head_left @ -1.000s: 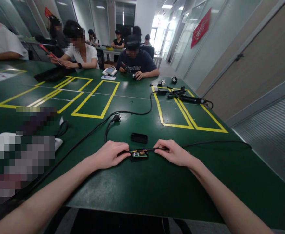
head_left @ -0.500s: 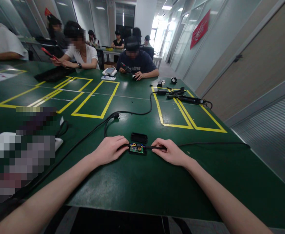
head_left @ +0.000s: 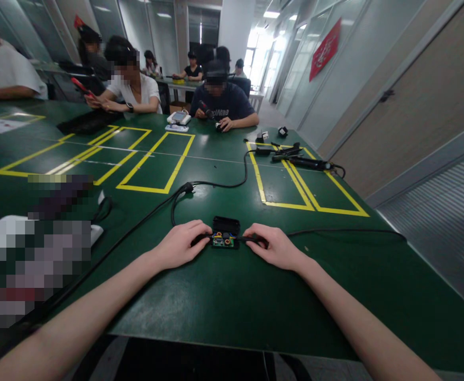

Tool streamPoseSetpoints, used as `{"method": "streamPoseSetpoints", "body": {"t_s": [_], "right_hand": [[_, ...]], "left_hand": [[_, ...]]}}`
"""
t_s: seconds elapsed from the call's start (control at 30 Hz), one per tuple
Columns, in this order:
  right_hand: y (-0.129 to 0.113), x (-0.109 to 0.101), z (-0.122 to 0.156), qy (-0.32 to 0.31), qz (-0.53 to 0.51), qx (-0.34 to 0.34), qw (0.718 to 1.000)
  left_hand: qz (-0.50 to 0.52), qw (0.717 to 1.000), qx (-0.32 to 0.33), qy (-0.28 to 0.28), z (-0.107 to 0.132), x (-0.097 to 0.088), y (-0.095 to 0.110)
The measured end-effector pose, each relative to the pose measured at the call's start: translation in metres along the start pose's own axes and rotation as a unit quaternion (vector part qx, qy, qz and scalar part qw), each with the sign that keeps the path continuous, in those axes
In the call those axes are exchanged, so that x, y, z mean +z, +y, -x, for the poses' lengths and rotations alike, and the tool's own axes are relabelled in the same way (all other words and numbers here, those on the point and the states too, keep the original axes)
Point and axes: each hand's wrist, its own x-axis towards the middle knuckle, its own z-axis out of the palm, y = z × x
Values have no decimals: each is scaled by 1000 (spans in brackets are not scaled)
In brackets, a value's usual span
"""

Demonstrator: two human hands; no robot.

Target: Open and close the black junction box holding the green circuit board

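1. We pinch a black cord [head_left: 172,213] between the fingers of our left hand [head_left: 179,246] and a black cable [head_left: 346,230] between those of our right hand [head_left: 274,247]; both sets look closed on what they hold.
2. Between our fingers, on the tabletop [head_left: 224,301], a green circuit board [head_left: 218,244] sits at a black half-shell [head_left: 236,245]. Another half-shell [head_left: 226,225] lies just beyond, seemingly hollow side up.
3. We judge the step in hand to be steadying the board by its leads. The next move, we think, calls for an even hold from both sides, so no thin wire gets tugged or trapped.
4. Our left hand covers part of its cord, which seems to lead to the plug [head_left: 189,188] beyond those fingers. Rightward of our right fingers, the cable drops from sight at the edge. We cannot tell whether the half-shells touch, and the wire joints are too small to read.
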Motion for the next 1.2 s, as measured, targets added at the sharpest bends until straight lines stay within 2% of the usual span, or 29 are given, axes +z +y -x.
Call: {"method": "streamPoseSetpoints", "body": {"t_s": [0.27, 0.53, 0.8, 1.03, 1.2], "right_hand": [[-7, 9, -3, 20, -24, -38, 999], [-11, 10, -8, 19, -4, -73, 997], [-8, 11, -8, 17, 10, -73, 997], [-4, 14, -6, -11, -31, -9, 999], [-2, 13, -6, -4, -11, -36, 999]], "left_hand": [[1, 999, 36, 9, -1, 3, -3], [-1, 999, 31, 9, -3, 5, 1], [6, 999, 24, 26, -2, 6, 3], [64, 996, 30, 56, -1, 10, 1], [55, 997, 30, 41, 0, 8, -1]]}}
